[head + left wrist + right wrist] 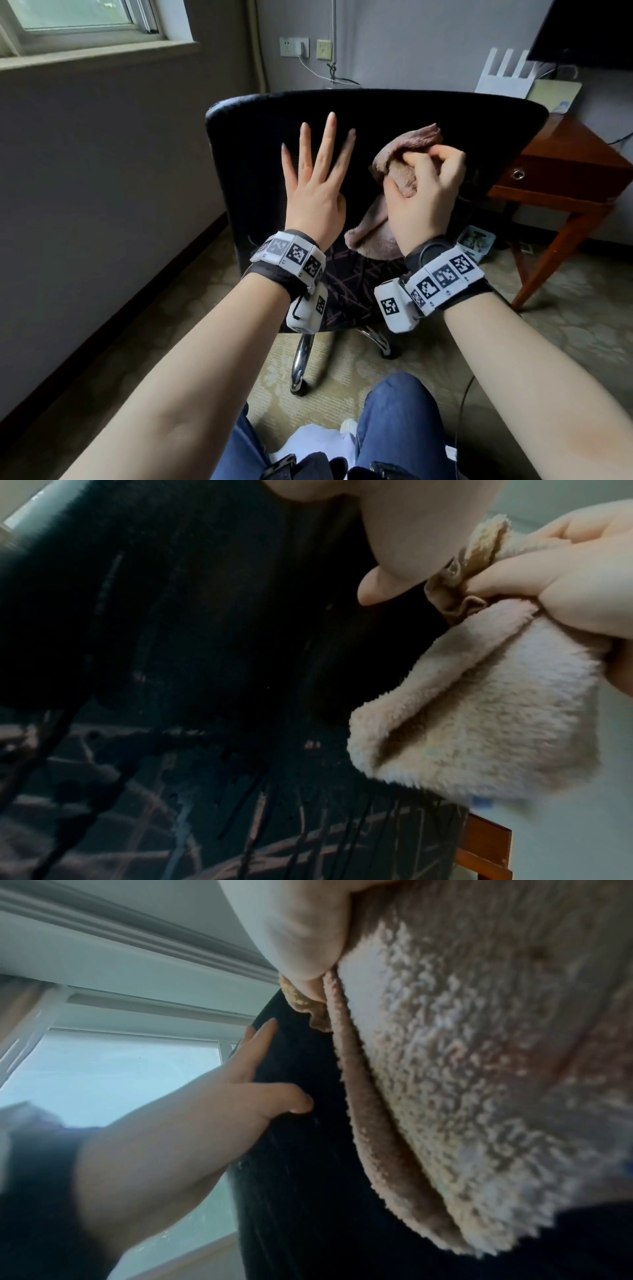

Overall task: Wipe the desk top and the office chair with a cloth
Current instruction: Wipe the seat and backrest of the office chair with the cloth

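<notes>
A fluffy beige cloth (404,178) is bunched in the curled fingers of the right hand (424,192) against the black fabric back of the chair (260,144). The left hand (315,185) is laid flat there, fingers spread. The cloth's looped pile is shown only by the wrist views. The wooden desk (561,171) stands to the right.
</notes>
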`<move>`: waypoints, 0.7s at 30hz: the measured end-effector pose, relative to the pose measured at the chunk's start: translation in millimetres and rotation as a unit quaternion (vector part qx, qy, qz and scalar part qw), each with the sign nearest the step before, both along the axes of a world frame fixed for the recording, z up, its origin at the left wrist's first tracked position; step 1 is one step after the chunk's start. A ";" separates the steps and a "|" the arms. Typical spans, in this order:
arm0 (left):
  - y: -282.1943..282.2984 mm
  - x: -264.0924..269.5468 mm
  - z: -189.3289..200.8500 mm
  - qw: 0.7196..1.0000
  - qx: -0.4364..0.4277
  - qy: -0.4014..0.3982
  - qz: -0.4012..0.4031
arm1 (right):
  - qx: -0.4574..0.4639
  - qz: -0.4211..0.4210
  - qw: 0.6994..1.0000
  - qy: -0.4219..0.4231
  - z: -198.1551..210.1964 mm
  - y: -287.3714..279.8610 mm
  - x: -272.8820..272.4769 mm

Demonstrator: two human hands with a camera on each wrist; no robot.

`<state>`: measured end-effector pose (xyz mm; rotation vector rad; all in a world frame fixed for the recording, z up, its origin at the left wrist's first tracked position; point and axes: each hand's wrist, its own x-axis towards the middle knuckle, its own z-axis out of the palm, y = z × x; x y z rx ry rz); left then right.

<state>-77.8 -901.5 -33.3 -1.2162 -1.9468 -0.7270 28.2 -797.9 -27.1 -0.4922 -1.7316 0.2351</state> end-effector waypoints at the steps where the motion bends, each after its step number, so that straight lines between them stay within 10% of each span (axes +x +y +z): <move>1: 1.3 0.3 -2.3 1.000 -0.005 0.001 0.005 | 0.003 -0.008 1.000 0.004 2.3 4.1 -1.9; 21: 6.2 0.6 -10.0 0.996 -0.051 -0.072 0.026 | -0.141 -0.007 0.960 -0.243 -67.9 23.0 -20.1</move>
